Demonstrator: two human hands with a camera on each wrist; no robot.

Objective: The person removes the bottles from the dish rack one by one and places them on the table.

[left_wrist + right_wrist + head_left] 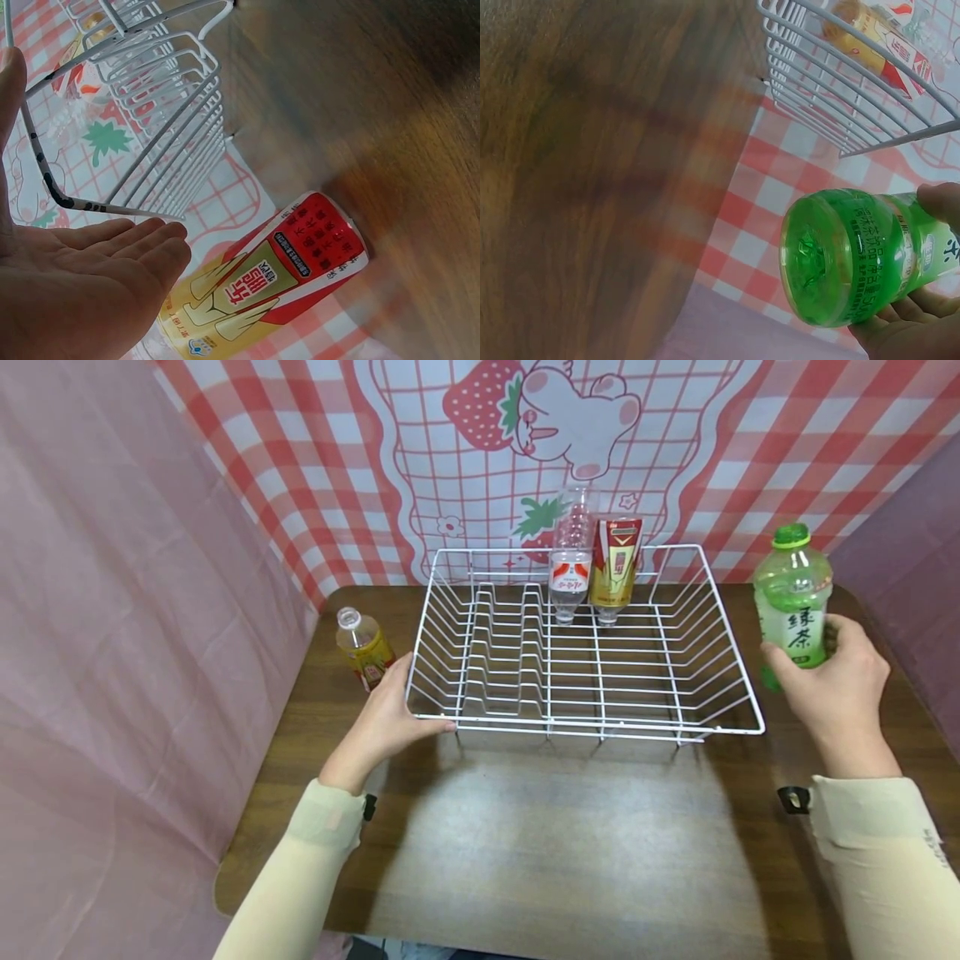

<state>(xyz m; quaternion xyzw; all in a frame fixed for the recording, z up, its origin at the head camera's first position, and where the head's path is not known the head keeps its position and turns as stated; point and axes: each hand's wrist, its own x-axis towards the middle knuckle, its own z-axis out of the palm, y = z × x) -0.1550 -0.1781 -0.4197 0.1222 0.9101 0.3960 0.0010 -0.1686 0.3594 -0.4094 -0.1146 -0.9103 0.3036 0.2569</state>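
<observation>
My right hand (840,685) grips a green-capped bottle of green tea (795,602) to the right of the white wire dish rack (600,724). The bottle stands cap up, and its green base (806,259) shows in the right wrist view with the checked cloth behind it. My left hand (386,714) rests on the rack's front left corner, thumb along the front rim and fingers extended by the side. Left of the rack stands an uncapped bottle (367,652) with a yellow and red label, near my left fingers. Inside the rack, two bottles lean upside down at the back.
The leaning pair are a clear bottle (570,568) with a red and white label and a red and gold labelled bottle (617,568). A red checked cloth (337,460) hangs behind the wooden table (555,843). Pink curtain (112,652) borders the left side.
</observation>
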